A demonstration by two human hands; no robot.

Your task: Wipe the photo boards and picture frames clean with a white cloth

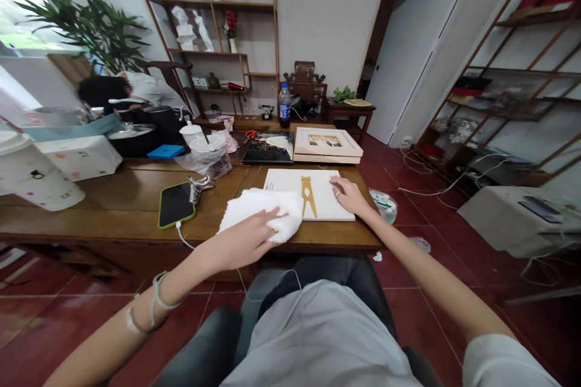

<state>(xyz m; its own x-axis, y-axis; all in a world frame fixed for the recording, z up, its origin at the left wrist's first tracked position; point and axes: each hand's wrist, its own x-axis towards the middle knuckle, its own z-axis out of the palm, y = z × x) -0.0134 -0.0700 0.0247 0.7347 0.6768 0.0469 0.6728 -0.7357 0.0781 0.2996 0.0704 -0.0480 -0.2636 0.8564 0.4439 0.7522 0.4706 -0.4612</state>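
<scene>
I'm looking down on a long wooden bench [113, 205] that runs across the view ahead of the knees. Near its front right end lies a flat white board [284, 180], square to the edge. A white cloth [254, 202] sits bunched just left of it and laps over the board's near left corner. My left hand [247, 239] is palm down on that cloth, fingers loosely bent and pressing on the fold rather than clenched around it. My right hand [347, 195] is released and flat, fingertips on the board's far right edge. Behind the board rests a pale frame [327, 144], with a dark picture [269, 148] touching its left side. Left of the cloth, well apart from it, a phone [176, 204] in a green case lies face up with a cable at its near end. A bottle [284, 106] stands upright further back. Smallest, a gold peg [308, 195] lies on the board between cloth and right hand, touching neither hand.
</scene>
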